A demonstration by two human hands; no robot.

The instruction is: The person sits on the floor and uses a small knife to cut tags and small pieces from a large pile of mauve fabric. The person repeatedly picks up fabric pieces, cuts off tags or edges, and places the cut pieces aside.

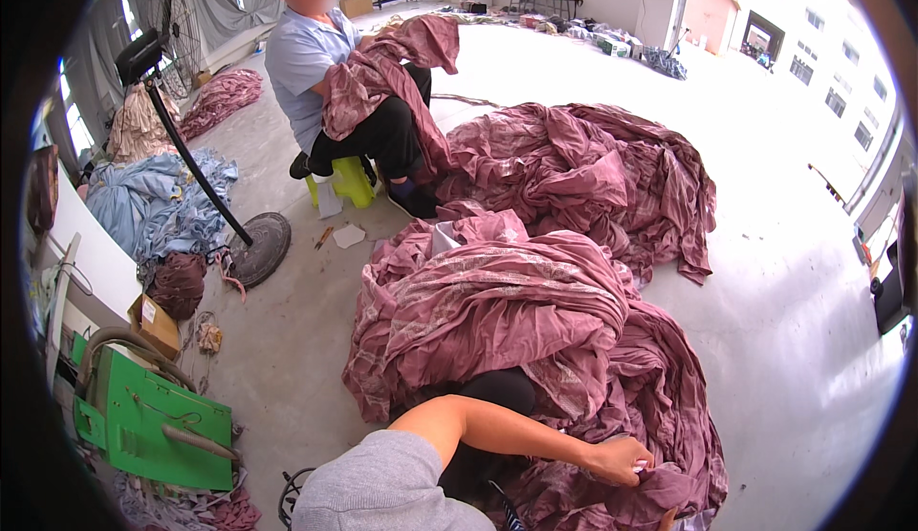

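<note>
A large heap of dusty-pink patterned cloth [497,311] lies over my knees and spills down to the floor on the right. My left hand [620,458] reaches across to its lower right part, fingers closed on a fold of the cloth. A small white bit shows at those fingertips; what it is I cannot make out. Of my right hand [667,521] only a fingertip or two shows at the lower edge, beside the same cloth, and the rest is cut off.
A person [335,81] on a green stool [349,182] handles pink cloth from a second heap [574,167]. To the left stand a fan with a round base [258,249], blue cloth [153,201], a cardboard box [155,325] and a green machine panel [163,421]. Paper scraps [349,235] lie on the floor.
</note>
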